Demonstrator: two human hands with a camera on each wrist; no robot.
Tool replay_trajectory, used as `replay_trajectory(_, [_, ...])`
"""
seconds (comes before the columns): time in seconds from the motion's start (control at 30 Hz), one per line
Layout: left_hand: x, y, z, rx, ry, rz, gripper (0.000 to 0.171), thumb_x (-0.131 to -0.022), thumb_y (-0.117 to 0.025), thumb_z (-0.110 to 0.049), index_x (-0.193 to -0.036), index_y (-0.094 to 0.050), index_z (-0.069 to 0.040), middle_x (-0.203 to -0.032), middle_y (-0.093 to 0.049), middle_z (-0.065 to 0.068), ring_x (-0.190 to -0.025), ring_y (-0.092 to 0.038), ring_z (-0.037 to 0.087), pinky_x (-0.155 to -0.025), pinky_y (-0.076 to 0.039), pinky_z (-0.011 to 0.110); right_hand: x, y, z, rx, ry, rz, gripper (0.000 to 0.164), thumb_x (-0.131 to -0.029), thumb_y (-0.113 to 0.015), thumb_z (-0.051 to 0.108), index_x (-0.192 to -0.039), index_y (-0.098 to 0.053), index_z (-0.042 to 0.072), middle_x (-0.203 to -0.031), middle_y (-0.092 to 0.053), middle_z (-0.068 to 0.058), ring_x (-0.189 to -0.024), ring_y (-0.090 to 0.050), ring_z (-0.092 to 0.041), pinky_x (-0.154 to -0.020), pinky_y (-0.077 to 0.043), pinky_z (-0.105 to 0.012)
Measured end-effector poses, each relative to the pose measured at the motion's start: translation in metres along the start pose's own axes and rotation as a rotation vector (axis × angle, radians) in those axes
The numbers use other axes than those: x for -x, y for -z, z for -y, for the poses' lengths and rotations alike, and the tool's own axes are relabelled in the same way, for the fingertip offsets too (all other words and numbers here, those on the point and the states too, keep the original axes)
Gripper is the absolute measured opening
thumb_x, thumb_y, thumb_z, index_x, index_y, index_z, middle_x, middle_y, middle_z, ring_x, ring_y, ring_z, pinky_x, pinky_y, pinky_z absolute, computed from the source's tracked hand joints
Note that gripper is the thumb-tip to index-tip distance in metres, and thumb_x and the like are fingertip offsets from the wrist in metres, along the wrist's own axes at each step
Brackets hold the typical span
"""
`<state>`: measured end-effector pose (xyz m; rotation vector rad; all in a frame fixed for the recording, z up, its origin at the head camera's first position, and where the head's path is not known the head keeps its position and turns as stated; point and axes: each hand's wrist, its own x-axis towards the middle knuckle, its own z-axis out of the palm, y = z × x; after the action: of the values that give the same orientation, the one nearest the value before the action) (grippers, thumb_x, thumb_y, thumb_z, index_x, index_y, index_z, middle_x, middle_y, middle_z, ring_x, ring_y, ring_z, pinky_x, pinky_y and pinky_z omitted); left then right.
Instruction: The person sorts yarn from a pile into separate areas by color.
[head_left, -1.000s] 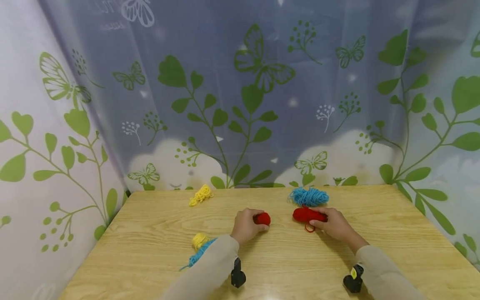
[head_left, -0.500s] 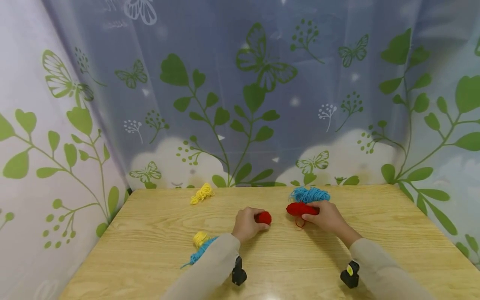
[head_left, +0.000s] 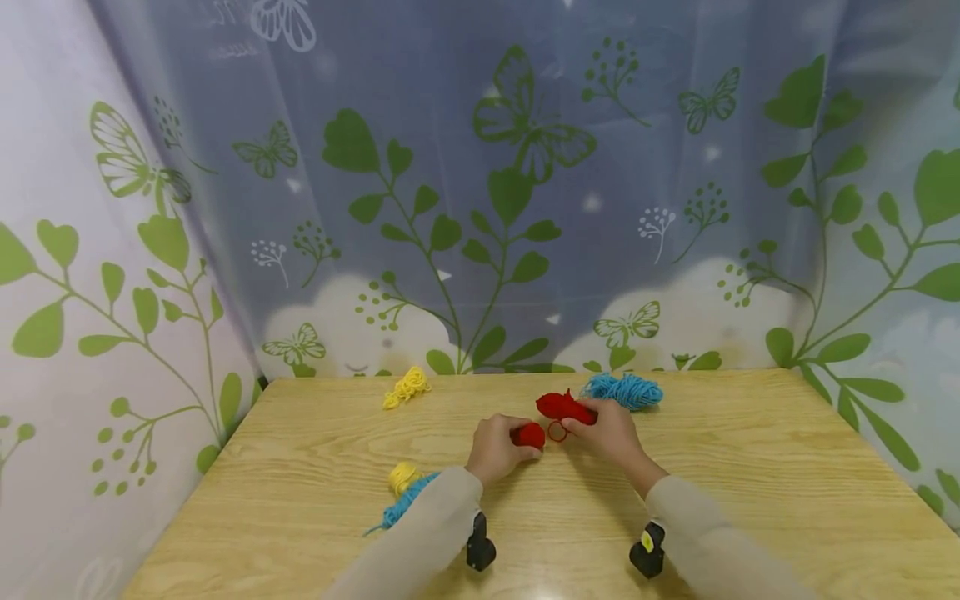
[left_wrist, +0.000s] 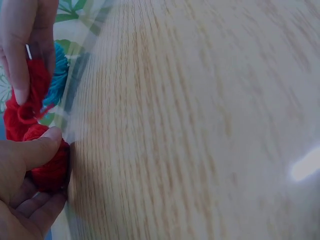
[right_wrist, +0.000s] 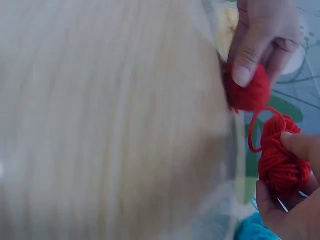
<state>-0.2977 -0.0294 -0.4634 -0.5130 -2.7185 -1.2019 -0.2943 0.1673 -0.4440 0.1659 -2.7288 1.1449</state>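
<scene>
Near the middle of the table my left hand (head_left: 497, 451) grips a small red ball of yarn (head_left: 532, 436), thumb on one side and fingers on the other. My right hand (head_left: 609, 431) pinches a longer red skein of yarn (head_left: 562, 406) just behind and to the right of the ball. A loose red loop hangs from the skein. In the right wrist view the ball (right_wrist: 250, 90) and the skein (right_wrist: 283, 157) are close together, with a strand of yarn between them. The left wrist view has the ball (left_wrist: 50, 165) in front of the skein.
A blue skein (head_left: 624, 391) lies at the back right, behind my right hand. Yellow yarn (head_left: 407, 387) is at the back left. A yellow ball (head_left: 403, 477) and a blue skein (head_left: 408, 500) lie beside my left forearm, which partly covers the blue one. A printed curtain (head_left: 480, 208) stands behind the table.
My right hand has moved left with the red skein, from in front of the blue skein to near the red ball. My left hand has stayed in place with the ball.
</scene>
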Motion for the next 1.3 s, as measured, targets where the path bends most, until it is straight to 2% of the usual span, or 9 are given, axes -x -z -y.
replay_trajectory(0.17, [-0.001, -0.001, 0.002, -0.007, -0.002, -0.006, 0.041, -0.070, -0.086, -0.016, -0.108, -0.074, -0.005, -0.102, -0.073, 0.009, -0.095, -0.066, 0.026, -0.080, -0.054, 0.035, 0.003, -0.019, 0.003, -0.029, -0.023, -0.022, 0.037, -0.086, -0.072, 0.015, -0.113, -0.066, -0.009, -0.106, -0.068, -0.023, -0.091, -0.065, -0.035, -0.076, -0.056, -0.043])
replay_trajectory(0.33, [0.000, -0.002, 0.002, -0.013, -0.006, -0.011, 0.044, -0.071, -0.086, -0.017, -0.109, -0.072, -0.001, -0.107, -0.071, 0.013, -0.101, -0.065, 0.030, -0.085, -0.054, 0.040, 0.010, -0.028, 0.012, -0.026, -0.053, 0.011, 0.031, -0.090, -0.067, 0.015, -0.110, -0.067, -0.009, -0.103, -0.069, -0.022, -0.083, -0.066, -0.028, -0.072, -0.056, -0.040])
replay_trajectory(0.5, [0.001, -0.002, 0.001, -0.023, -0.005, -0.024, 0.044, -0.071, -0.085, -0.015, -0.111, -0.072, 0.000, -0.108, -0.071, 0.013, -0.102, -0.065, 0.030, -0.086, -0.054, 0.040, 0.014, -0.032, 0.017, -0.036, -0.058, 0.019, 0.032, -0.091, -0.063, 0.013, -0.114, -0.065, -0.009, -0.103, -0.069, -0.022, -0.071, -0.065, -0.020, -0.064, -0.056, -0.034])
replay_trajectory(0.7, [0.002, -0.003, 0.000, -0.032, 0.003, -0.022, 0.044, -0.071, -0.085, -0.016, -0.111, -0.072, -0.001, -0.108, -0.071, 0.013, -0.102, -0.065, 0.030, -0.086, -0.054, 0.040, 0.014, -0.034, 0.017, -0.014, -0.054, -0.001, 0.031, -0.090, -0.066, 0.011, -0.112, -0.066, -0.010, -0.102, -0.069, -0.023, -0.082, -0.066, -0.026, -0.067, -0.056, -0.036])
replay_trajectory(0.9, [0.003, -0.001, -0.004, -0.012, -0.002, -0.020, 0.045, -0.071, -0.085, -0.014, -0.111, -0.071, 0.001, -0.108, -0.070, 0.016, -0.102, -0.066, 0.031, -0.084, -0.055, 0.040, 0.013, -0.035, 0.015, -0.031, -0.066, 0.003, 0.031, -0.090, -0.066, 0.013, -0.112, -0.067, -0.009, -0.099, -0.070, -0.020, -0.076, -0.065, -0.021, -0.063, -0.055, -0.031])
replay_trajectory(1.13, [0.004, 0.000, -0.004, -0.011, -0.003, -0.019, 0.045, -0.072, -0.084, -0.014, -0.112, -0.071, 0.001, -0.109, -0.070, 0.015, -0.103, -0.065, 0.030, -0.084, -0.055, 0.039, 0.013, -0.035, 0.014, -0.030, -0.058, 0.002, 0.033, -0.090, -0.067, 0.013, -0.113, -0.066, -0.010, -0.101, -0.070, -0.020, -0.079, -0.065, -0.023, -0.065, -0.056, -0.033])
replay_trajectory(1.3, [0.005, -0.001, -0.004, -0.010, -0.013, -0.021, 0.043, -0.071, -0.085, -0.013, -0.110, -0.072, 0.000, -0.107, -0.071, 0.015, -0.101, -0.066, 0.030, -0.084, -0.055, 0.040, 0.012, -0.030, 0.015, -0.017, -0.076, 0.030, 0.033, -0.091, -0.066, 0.020, -0.111, -0.068, -0.007, -0.100, -0.070, -0.017, -0.080, -0.065, -0.022, -0.066, -0.055, -0.033])
